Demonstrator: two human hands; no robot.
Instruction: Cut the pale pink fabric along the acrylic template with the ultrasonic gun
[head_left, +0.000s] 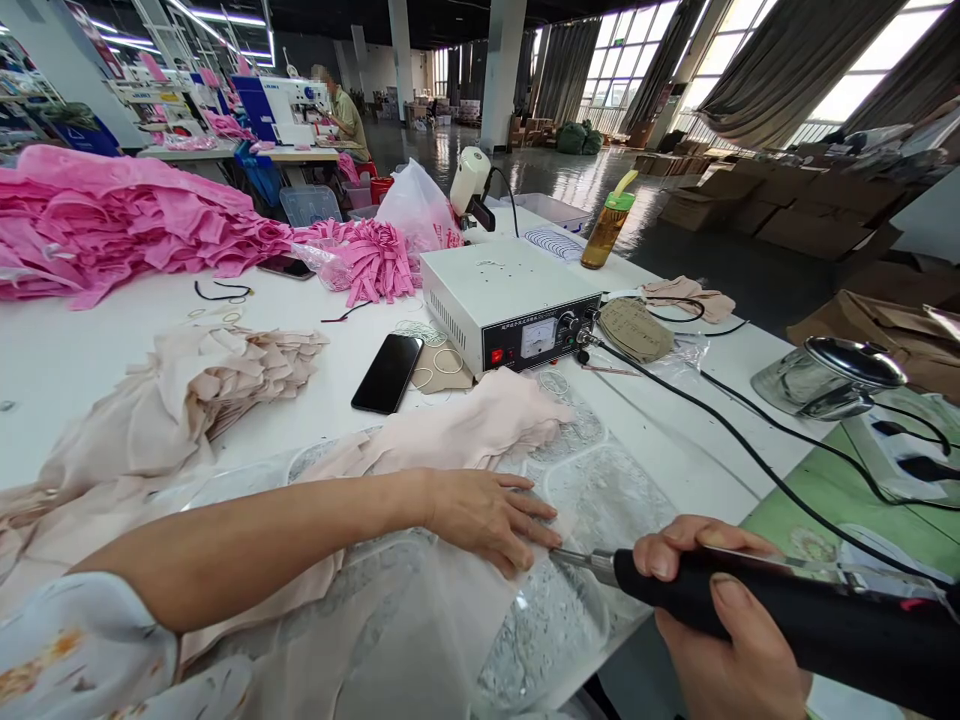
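Observation:
My left hand (491,515) lies palm down with fingers slightly spread on thin pale beige fabric (450,590). Around a thick black handheld tool (810,620) at the lower right are the fingers of my right hand (720,610). The tool's narrow metal tip (574,556) points left and reaches the fabric beside my left fingertips. Under the fabric is a clear, patterned sheet (555,620). More beige cloth (487,415) is bunched just beyond my left hand, and a larger beige pile (202,390) sits to the left.
A white control box (510,300) with a meter stands ahead; its black cable (720,435) runs right. A phone (388,373), bottle (608,222), lidded metal-topped cup (829,378) and pink fabric (127,220) surround the work area. A seated person (346,118) is far behind.

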